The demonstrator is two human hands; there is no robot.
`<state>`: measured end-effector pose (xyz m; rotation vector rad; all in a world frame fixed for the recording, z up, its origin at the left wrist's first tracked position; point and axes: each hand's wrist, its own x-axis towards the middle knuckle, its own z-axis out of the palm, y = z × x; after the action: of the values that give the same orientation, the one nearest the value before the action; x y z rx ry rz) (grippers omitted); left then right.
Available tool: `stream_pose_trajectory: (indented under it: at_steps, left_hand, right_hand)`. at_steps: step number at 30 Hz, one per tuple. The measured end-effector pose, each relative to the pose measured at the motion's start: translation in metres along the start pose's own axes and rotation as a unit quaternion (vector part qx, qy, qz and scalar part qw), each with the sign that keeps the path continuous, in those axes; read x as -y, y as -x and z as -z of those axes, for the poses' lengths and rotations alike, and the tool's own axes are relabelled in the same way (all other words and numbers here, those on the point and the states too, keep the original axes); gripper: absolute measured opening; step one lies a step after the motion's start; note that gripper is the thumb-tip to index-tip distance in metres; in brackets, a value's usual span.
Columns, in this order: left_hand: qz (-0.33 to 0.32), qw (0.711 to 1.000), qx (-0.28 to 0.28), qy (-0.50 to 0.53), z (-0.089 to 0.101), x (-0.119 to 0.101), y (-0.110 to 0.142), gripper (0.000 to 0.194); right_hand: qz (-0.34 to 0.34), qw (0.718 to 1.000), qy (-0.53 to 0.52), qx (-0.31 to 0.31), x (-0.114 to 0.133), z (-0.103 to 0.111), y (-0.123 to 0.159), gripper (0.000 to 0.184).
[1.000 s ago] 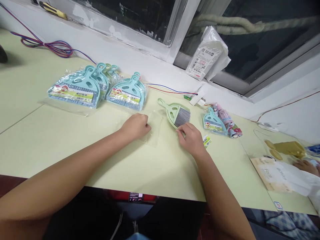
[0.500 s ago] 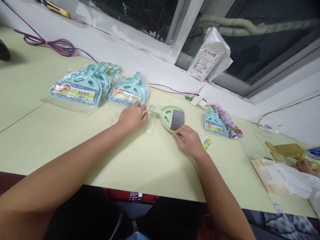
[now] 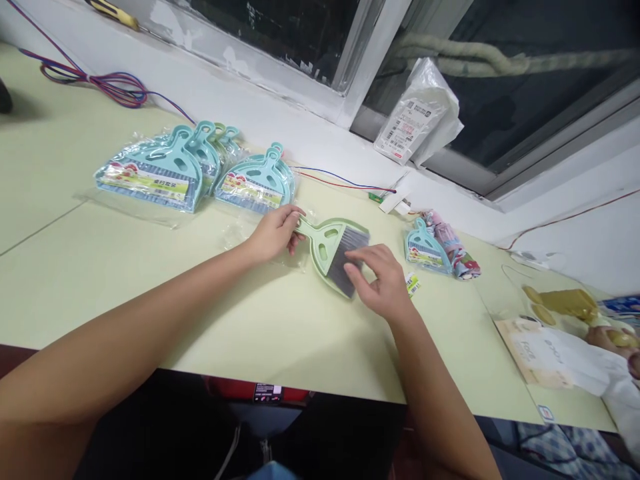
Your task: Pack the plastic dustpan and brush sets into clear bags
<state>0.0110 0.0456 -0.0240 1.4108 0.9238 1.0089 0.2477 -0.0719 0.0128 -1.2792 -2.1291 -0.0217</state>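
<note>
A light green dustpan (image 3: 318, 277) and a matching brush with grey bristles (image 3: 343, 263) lie nested together above the table, handle to the left. My left hand (image 3: 276, 233) pinches the handle end, fingers closed round it. Over the bristle side is my right hand (image 3: 381, 279), its thumb and fingers apart; whether the fingertips touch the bristles I cannot tell. Under and beside my left hand lies a clear plastic bag (image 3: 235, 236), partly hidden. A small green and white label card (image 3: 413, 285) sits just beyond my right wrist.
Bagged blue dustpan sets (image 3: 150, 177) and another bagged set (image 3: 255, 180) lie at the back left. A smaller-looking blue set (image 3: 425, 247) rests beside a folded floral umbrella-like bundle (image 3: 450, 243). At right, another person's hand (image 3: 605, 339) is near a paper packet (image 3: 530, 353).
My left hand has moved from the plastic bag to the handle and closed on it. The dustpan and brush have turned and shifted left. My right hand has let go of the pan's edge.
</note>
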Motion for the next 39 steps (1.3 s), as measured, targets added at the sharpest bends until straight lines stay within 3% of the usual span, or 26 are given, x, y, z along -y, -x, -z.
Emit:
stream_pose_trajectory:
  at_steps: [2, 8, 13, 16, 19, 24, 31, 36, 39]
  left_hand:
    - [0.006, 1.0, 0.017, -0.003, -0.004, -0.002, 0.005, 0.021]
    - [-0.015, 1.0, 0.021, 0.014, -0.012, 0.0, 0.016, 0.028]
    - [-0.038, 0.996, 0.017, 0.075, -0.018, -0.002, 0.02, 0.039]
    - [-0.037, 0.991, 0.052, 0.118, -0.023, -0.006, 0.025, 0.04]
    - [-0.046, 0.984, 0.103, 0.136, -0.026, -0.008, 0.029, 0.038]
    - [-0.061, 0.979, 0.139, 0.136, -0.025, -0.01, 0.029, 0.039]
    - [-0.057, 0.982, 0.146, 0.108, -0.024, -0.008, 0.029, 0.048]
    - [-0.043, 0.994, 0.079, 0.06, -0.018, -0.008, 0.023, 0.052]
    - [-0.025, 0.998, 0.029, 0.043, -0.015, -0.01, 0.019, 0.053]
  right_hand:
    - [-0.019, 1.0, 0.02, -0.003, 0.005, -0.001, -0.011, 0.019]
    - [-0.051, 0.992, 0.073, 0.092, 0.019, -0.025, -0.032, 0.02]
    - [-0.117, 0.99, 0.044, 0.061, 0.029, -0.037, -0.031, 0.019]
    - [-0.146, 0.988, 0.033, 0.041, 0.037, -0.038, -0.029, 0.02]
    - [-0.167, 0.985, 0.017, 0.03, 0.044, -0.035, -0.029, 0.018]
    - [-0.22, 0.973, -0.057, 0.038, 0.045, -0.025, -0.03, 0.013]
    - [-0.233, 0.97, -0.069, 0.032, 0.044, 0.002, -0.03, 0.015]
    - [-0.255, 0.962, 0.061, -0.072, 0.017, 0.029, -0.03, 0.016]
    - [-0.285, 0.951, 0.108, -0.059, -0.025, 0.03, -0.027, 0.013]
